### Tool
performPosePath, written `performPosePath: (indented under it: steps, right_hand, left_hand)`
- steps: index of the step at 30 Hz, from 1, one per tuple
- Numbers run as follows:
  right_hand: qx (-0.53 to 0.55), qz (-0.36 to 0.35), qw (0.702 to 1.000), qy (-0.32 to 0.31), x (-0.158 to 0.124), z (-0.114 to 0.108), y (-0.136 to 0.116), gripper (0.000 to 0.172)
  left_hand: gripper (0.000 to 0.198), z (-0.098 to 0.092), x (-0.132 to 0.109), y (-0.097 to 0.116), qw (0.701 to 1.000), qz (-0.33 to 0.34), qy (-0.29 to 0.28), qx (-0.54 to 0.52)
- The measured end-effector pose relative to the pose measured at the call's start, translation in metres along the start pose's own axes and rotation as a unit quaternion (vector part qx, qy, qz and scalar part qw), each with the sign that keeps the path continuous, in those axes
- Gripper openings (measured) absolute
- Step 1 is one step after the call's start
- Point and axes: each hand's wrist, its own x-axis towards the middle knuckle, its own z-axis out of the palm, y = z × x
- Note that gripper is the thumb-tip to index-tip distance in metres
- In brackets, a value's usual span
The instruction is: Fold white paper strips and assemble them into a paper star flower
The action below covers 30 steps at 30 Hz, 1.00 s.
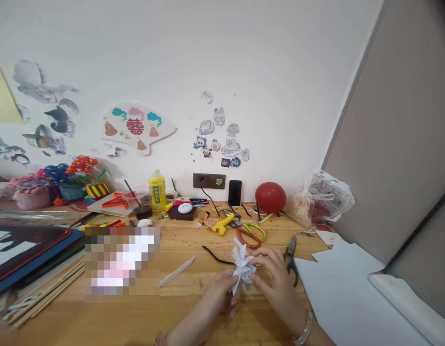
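Note:
A white folded-paper flower (243,265) with pointed petals is held up over the wooden table. My left hand (222,290) is closed on its lower left side. On its right side, the thumb and fingers of my right hand (271,274) touch the petals, with the fingers curved around the edge. A black fuzzy stem (218,259) runs left from behind the flower; whether it is joined to the flower I cannot tell. To the left a folded white paper strip (178,271) lies on the table. Dark-handled scissors (291,259) lie just beyond my right hand.
Red-and-yellow-handled scissors (251,234) and a yellow glue gun (222,224) lie behind the flower. White paper sheets (341,288) cover the right side. Along the wall stand a yellow bottle (157,191), a phone (235,193) and a red balloon (270,197). Wooden sticks (49,293) lie at left.

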Motion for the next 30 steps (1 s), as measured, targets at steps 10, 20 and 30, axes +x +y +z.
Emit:
performPosePath:
  steps: [10, 20, 30]
  right_hand:
    - [-0.035, -0.044, 0.998, -0.018, -0.002, 0.002, -0.002, 0.008]
    - [-0.072, -0.036, 0.996, -0.029, -0.001, 0.003, -0.007, 0.004]
    - [-0.065, -0.029, 0.997, -0.044, -0.002, 0.007, -0.007, 0.023]
  left_hand:
    - [0.038, 0.005, -0.008, 0.01, 0.997, -0.055, 0.017, -0.045]
    - [0.05, 0.003, -0.006, 0.004, 0.997, -0.076, 0.023, -0.013]
    - [0.061, 0.001, 0.0, -0.004, 0.997, -0.044, 0.055, 0.024]
